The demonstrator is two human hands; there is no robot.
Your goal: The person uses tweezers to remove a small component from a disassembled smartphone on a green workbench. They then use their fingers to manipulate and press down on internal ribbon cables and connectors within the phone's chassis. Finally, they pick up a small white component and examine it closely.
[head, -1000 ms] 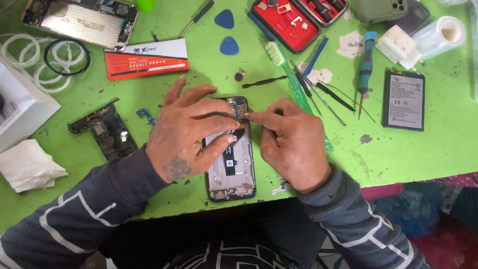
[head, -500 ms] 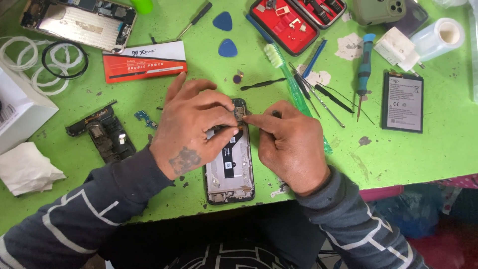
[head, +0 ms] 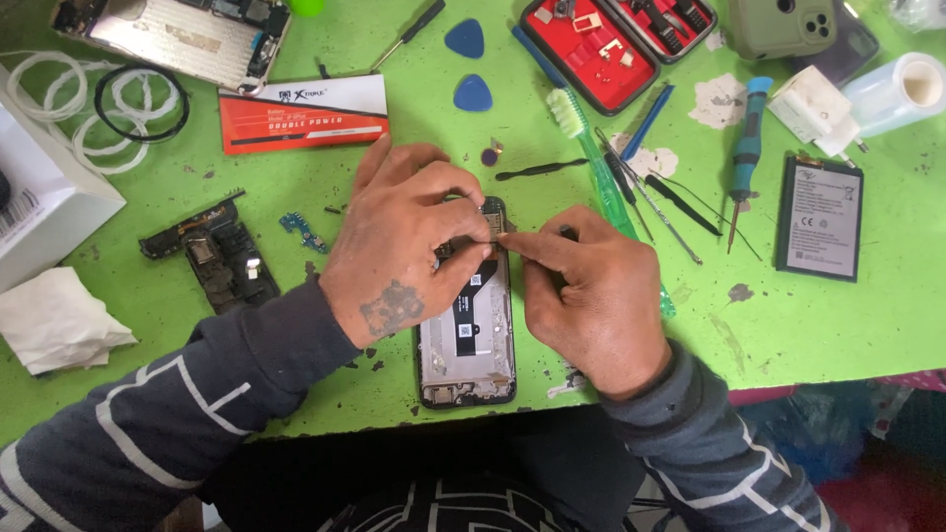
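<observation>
We find the opened black smartphone with exposed grey inner frame (head: 466, 335) lying flat on the green worktable (head: 867, 325), directly below the red-and-white battery box (head: 304, 112). Our left hand (head: 409, 241) curls over its upper end, fingers pressing down; our right hand (head: 591, 296) pinches at the upper edge, though what it grips we cannot tell. We judge the phone light, rigid and fragile inside: hold the side rails only.
</observation>
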